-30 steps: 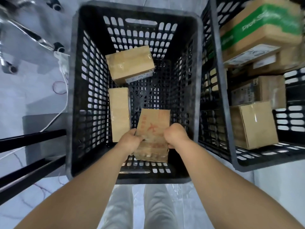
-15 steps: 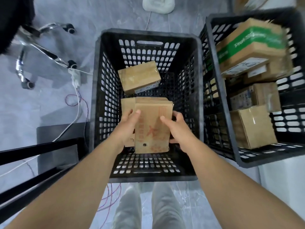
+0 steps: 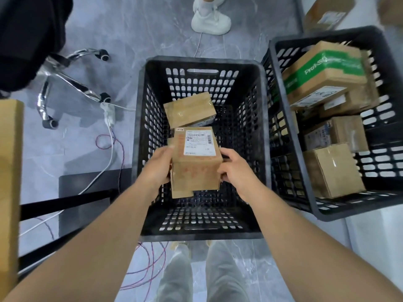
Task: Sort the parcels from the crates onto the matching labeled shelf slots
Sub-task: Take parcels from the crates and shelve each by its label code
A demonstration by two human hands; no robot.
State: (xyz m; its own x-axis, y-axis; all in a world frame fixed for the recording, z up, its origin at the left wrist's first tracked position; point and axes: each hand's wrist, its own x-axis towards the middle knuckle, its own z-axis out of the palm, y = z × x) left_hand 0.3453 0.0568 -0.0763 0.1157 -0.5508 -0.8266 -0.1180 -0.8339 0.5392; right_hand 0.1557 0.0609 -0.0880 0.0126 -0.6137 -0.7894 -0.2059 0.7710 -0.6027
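I hold a brown cardboard parcel (image 3: 197,168) with a white shipping label on top, raised above the middle black crate (image 3: 139,149). My left hand (image 3: 160,165) grips its left side, and my right hand (image 3: 233,168) grips its right side. Another taped brown parcel (image 3: 188,110) lies tilted at the far end inside that crate. A third parcel beneath the held one is mostly hidden. A second black crate (image 3: 290,192) on the right holds several parcels, among them a green-banded box (image 3: 322,70) and a plain brown box (image 3: 333,170).
A black metal shelf frame (image 3: 65,200) runs along the left, with a tan cardboard edge (image 3: 9,171) at the far left. A chrome chair base (image 3: 65,83), white and coloured cables (image 3: 109,144) and another person's white shoe (image 3: 210,20) are on the grey floor.
Both hands lifted the parcel out of the crate bottom and turned it, so its white label now faces up. The view has pulled back and upward.
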